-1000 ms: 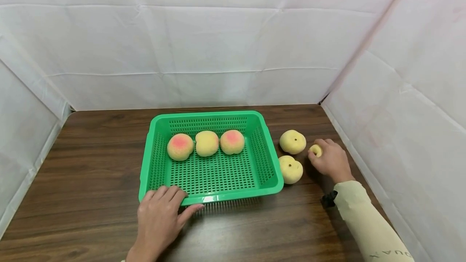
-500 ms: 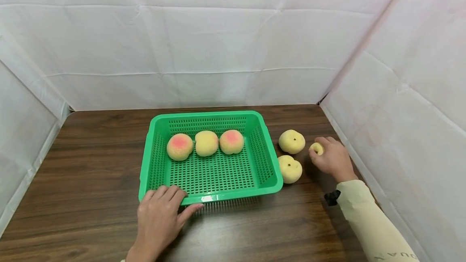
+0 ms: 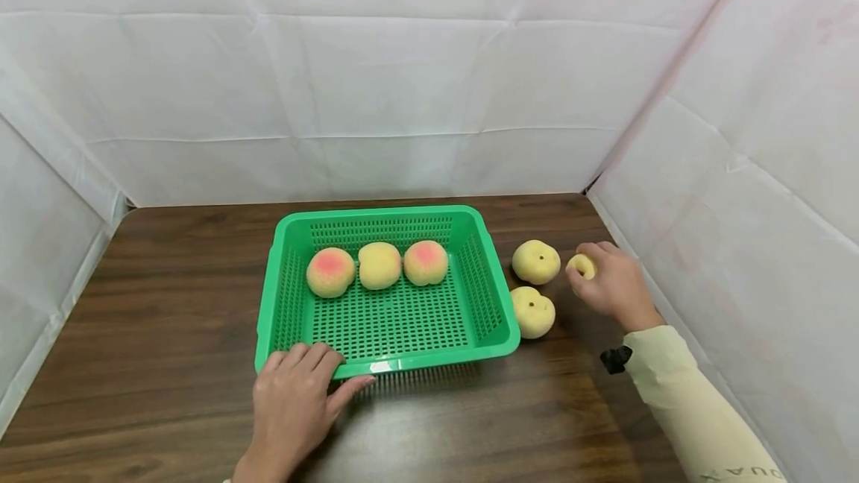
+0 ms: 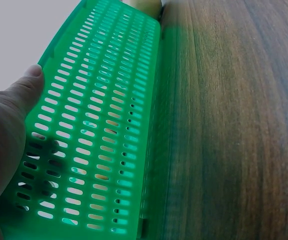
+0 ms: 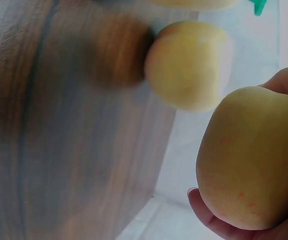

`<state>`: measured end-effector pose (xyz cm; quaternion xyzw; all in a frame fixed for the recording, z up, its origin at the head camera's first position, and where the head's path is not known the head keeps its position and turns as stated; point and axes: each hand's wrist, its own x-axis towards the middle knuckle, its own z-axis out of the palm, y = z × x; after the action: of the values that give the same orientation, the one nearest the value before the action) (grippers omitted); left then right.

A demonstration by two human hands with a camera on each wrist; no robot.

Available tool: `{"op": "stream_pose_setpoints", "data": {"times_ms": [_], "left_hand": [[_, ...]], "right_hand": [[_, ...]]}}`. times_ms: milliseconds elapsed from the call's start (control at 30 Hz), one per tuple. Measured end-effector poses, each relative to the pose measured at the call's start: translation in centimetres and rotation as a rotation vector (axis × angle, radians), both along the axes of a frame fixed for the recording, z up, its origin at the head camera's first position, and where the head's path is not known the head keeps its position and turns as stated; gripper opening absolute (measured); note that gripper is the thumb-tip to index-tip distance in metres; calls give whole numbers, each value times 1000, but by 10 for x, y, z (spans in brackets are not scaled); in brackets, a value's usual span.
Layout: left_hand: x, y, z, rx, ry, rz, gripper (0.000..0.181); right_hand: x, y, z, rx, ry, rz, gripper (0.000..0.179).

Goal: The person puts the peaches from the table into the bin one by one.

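Note:
In the head view my left hand (image 3: 295, 401) grips the near left rim of a green perforated plastic basket (image 3: 443, 357). The left wrist view shows its thumb (image 4: 26, 87) against the basket's outer wall (image 4: 91, 120). Inside the basket lie three peaches in a row: a red-topped one (image 3: 331, 273), a mostly yellow one (image 3: 379, 266) and another red-topped one (image 3: 426, 262). Over the table's right side, my right hand (image 3: 616, 285) holds a pale yellow peach (image 5: 249, 160) with fingers curled round it; the peach looks slightly raised off the wood.
Two yellow peaches stand between basket and right hand: a far one (image 3: 536, 262) and a near one (image 3: 533, 313) close against the basket's right side. White sheeting (image 3: 389, 95) walls the back and both sides of the dark wooden table (image 3: 161, 304).
My right hand has lifted slightly with its peach, and more of the fruit's top shows in the head view. The left hand stays on the basket rim.

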<state>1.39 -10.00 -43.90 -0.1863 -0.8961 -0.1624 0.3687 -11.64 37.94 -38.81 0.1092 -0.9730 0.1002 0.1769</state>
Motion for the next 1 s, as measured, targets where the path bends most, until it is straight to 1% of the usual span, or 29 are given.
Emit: {"op": "stream_pose_setpoints", "data": {"times_ms": [300,500,667,1000], "left_hand": [[-1,0,1,-1,1,1,73],[-1,0,0,3,8,1,72],[0,0,1,5,10,2,73],[0,0,1,6,5,0,71]], "right_hand": [[-2,-11,10,11,13,35,34],[0,-19,16,20,20,48,32],[0,-26,20,27,21,68,32],[-2,-39,26,8,12,112,33]]}}
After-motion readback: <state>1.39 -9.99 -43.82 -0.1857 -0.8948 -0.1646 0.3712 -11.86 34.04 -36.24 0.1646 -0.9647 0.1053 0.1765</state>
